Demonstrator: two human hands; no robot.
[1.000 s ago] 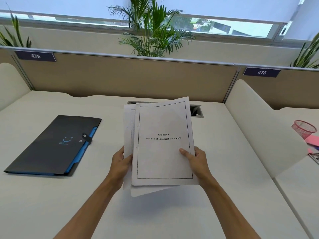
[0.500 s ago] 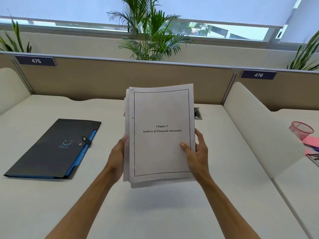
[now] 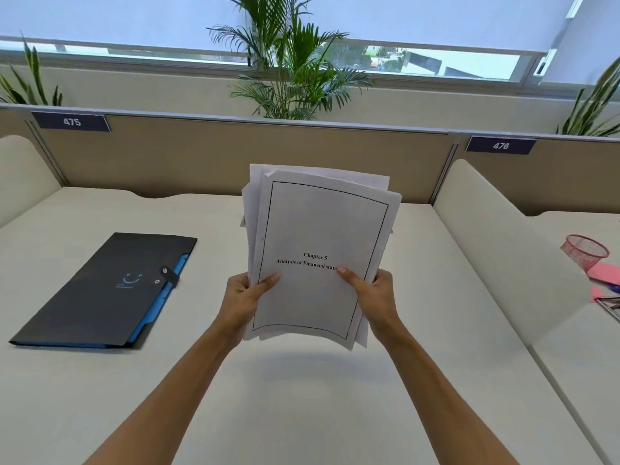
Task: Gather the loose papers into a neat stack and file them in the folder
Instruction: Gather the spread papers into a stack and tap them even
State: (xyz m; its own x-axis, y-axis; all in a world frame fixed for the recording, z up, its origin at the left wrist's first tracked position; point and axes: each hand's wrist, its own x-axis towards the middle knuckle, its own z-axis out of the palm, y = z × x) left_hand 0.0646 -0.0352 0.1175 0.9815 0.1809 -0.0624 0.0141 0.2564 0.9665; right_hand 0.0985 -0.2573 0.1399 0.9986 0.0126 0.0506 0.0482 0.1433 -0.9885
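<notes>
Holding papers upright above bench, edges uneven; left hand and right hand closed on side margins. Lying flat, snapped shut: folder, left of papers, long axis slanting away, nearer left hand.

Both arms reach forward; left hand and right hand raised, thumbs forward.

A palm stands at 12 o'clock behind the partition. Label 475 sits at 10 o'clock, 476 at 2. A pink mesh cup rests at 3 o'clock.
</notes>
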